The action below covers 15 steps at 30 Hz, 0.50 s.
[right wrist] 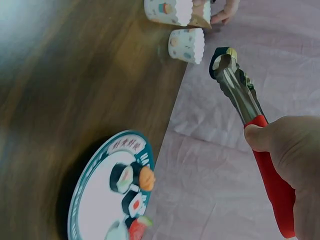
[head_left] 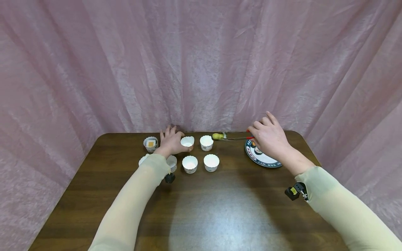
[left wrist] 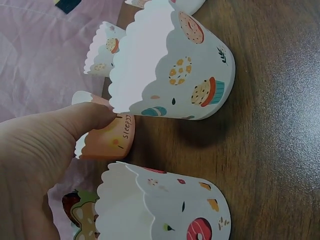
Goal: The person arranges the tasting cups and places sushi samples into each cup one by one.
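Table (head_left: 216, 205): wood-grained, smooth, glossy; glare spreads toward the near edge.
Cups (left wrist: 172, 95), near the far edge: thin printed paper, smooth, mostly matt, rims scalloped.
Tongs (right wrist: 245, 102): arms shiny smooth metal; red grips matt, plastic or rubber by the look.
Plate (right wrist: 125, 142), by the far right corner: smooth, printed rim; ceramic or plastic, unclear.
Curtain (head_left: 201, 69), beyond the far edge: crushed velvety cloth, soft sheen.
Sleeves (head_left: 125, 205): matt cloth.
Wrist mount (head_left: 293, 193): black, apparently plastic.

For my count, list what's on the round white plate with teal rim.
On the plate: two black-wrapped sushi rolls, an orange-topped piece, a red-and-green piece, a pale piece. In the head view, the right hand covers part; anything behind is hidden.
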{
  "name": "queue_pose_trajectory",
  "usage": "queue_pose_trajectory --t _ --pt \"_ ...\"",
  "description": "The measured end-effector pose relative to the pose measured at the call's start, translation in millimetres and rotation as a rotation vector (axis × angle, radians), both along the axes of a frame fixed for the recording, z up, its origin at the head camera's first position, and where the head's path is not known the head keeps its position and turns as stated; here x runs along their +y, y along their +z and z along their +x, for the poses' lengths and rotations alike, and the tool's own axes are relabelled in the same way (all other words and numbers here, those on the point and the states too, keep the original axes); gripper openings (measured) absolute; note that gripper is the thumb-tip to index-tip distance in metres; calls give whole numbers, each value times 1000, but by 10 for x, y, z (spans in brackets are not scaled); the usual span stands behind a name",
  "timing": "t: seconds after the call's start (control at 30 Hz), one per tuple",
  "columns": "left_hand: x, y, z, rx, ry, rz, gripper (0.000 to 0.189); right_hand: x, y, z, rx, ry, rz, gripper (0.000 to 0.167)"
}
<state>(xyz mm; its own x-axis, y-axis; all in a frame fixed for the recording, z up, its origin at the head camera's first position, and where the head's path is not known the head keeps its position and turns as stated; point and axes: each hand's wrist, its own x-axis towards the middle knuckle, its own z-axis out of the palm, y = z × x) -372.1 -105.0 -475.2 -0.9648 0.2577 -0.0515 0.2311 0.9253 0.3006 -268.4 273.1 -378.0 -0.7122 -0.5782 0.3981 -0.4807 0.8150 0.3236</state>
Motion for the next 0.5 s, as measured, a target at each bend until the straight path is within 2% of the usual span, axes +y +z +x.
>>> queue_pose_trajectory --t 0.5 --pt "17 -20 7 9 -13 17 78 -430 37 -217 8 25 13 33"
